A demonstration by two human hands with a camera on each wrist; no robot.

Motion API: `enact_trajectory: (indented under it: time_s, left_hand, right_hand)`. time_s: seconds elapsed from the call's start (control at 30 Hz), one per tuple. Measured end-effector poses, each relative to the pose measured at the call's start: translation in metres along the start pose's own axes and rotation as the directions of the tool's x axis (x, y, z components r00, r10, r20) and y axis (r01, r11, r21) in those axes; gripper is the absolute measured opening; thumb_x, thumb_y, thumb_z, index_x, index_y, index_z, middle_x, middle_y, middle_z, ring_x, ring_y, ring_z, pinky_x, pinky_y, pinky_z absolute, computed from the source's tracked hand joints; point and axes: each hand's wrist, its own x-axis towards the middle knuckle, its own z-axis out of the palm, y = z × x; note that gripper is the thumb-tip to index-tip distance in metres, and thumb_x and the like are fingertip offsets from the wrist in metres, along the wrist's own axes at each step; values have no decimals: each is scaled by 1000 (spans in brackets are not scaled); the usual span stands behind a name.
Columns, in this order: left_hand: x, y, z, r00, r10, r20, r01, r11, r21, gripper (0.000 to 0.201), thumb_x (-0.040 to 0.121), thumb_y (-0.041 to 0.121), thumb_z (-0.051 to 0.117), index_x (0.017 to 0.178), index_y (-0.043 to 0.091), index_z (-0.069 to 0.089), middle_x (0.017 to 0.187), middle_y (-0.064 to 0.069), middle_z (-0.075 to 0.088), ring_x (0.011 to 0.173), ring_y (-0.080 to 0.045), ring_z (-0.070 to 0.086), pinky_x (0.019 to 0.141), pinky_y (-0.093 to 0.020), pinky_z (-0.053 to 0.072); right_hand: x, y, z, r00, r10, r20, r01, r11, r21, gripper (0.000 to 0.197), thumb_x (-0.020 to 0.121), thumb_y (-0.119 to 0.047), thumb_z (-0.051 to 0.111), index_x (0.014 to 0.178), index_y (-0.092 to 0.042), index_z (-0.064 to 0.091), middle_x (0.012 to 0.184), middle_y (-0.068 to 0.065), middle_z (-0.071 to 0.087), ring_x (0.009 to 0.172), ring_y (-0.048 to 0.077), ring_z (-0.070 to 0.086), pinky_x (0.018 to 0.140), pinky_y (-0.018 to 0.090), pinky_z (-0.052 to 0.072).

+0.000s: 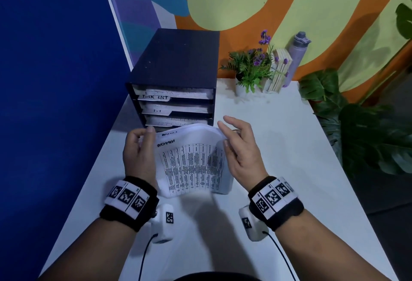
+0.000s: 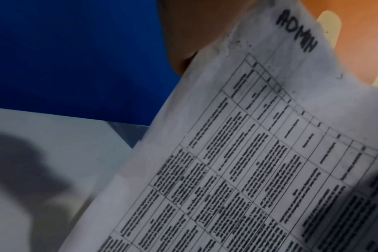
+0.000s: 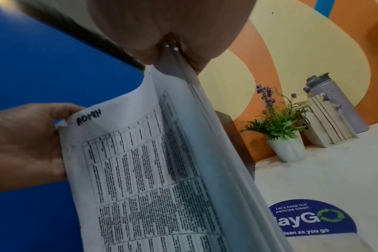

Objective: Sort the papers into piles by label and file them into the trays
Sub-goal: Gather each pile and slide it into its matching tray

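Both hands, left [image 1: 139,151] and right [image 1: 239,155], pinch the ADMIN papers [image 1: 191,160] (table print unreadable) just before the tray cabinet [image 1: 176,75]; its lowest label is hidden.

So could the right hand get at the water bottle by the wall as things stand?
Probably not yet: the right hand is pinching the ADMIN papers. The table toward the water bottle looks bare.

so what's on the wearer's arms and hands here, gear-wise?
Bare forearms, no sleeves or gloves. The left hand and right hand each have a black wristband carrying white panels of square black-and-white markers. A small white camera pod with its own marker hangs under each wrist, trailing a thin black cable.
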Motion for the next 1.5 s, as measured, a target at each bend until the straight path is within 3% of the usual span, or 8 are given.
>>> enact_trajectory:
  time_s: [0.2, 0.3, 0.4, 0.57, 0.87, 1.0, 1.23, 1.5]
  left_hand:
    - [0, -2, -4, 992, 120, 47, -117, 991, -62, 11, 88, 35, 56, 91, 25, 60, 81, 10, 60, 85, -18, 53, 79, -36, 40]
    - [2, -9, -11, 969, 175, 175, -151, 978, -142, 52, 73, 67, 68, 104, 29, 53, 94, 8, 58, 92, -14, 54, 87, -29, 46]
    - [2, -10, -15, 954, 178, 242, -159, 983, -95, 50, 69, 52, 78, 105, 30, 51, 96, 8, 56, 94, -12, 54, 87, -23, 47]
    - [3, -1, -8, 990, 110, 89, -103, 992, -79, 13, 78, 21, 59, 85, 32, 59, 85, 14, 59, 86, -12, 55, 83, -32, 43]
    - [6, -6, -11, 995, 97, 28, -97, 995, -20, 7, 93, 35, 58, 91, 30, 62, 82, 15, 64, 86, -10, 58, 89, -38, 45]
    - [14, -13, -20, 959, 122, 257, -91, 987, -129, 71, 61, 73, 72, 114, 32, 50, 107, 3, 61, 98, -13, 59, 91, -30, 49]
    - [14, -43, -19, 974, 15, 225, -83, 952, 293, 40, 91, 3, 60, 121, 23, 42, 112, 3, 63, 107, -13, 60, 106, -41, 44]
    - [1, -78, -32, 958, -200, 204, 119, 929, 349, 37, 94, 8, 55, 118, 32, 42, 114, 6, 62, 109, -20, 59, 96, -39, 46]
  right_hand:
    - [-8, -2, 0, 987, 163, 3, -161, 973, 164, 46, 94, -12, 52, 138, -16, 43, 130, 5, 46, 124, 10, 46, 106, 23, 36]
    - [-16, -8, 6, 855, 497, 146, -510, 758, 406, 56, 94, -6, 54, 131, -41, 32, 121, -3, 50, 104, 10, 55, 92, 15, 45]
    - [-19, -6, 13, 779, 614, 125, -597, 666, 448, 40, 95, 4, 47, 114, -31, 41, 102, -2, 57, 82, 4, 56, 71, 12, 48]
    - [-18, -4, 21, 774, 625, 101, -588, 650, 482, 39, 94, 7, 47, 109, -29, 43, 104, 6, 60, 81, -1, 58, 72, 13, 49]
    - [-23, -2, 25, 770, 637, 28, -575, 675, 463, 40, 91, 7, 50, 106, -29, 44, 105, 7, 60, 82, -1, 58, 75, 14, 47]
    - [-18, 2, 27, 723, 689, -52, -581, 647, 494, 44, 88, 3, 53, 107, -36, 47, 105, 1, 62, 89, 5, 59, 81, 21, 47]
    - [-4, -1, 25, 793, 604, -73, -461, 675, 577, 46, 89, 6, 51, 112, -33, 43, 109, 0, 58, 95, 5, 58, 81, 16, 46]
    - [-44, 13, 49, 796, 595, 114, -593, 726, 348, 47, 92, -13, 43, 137, -15, 30, 125, 0, 52, 115, -5, 49, 96, 11, 39]
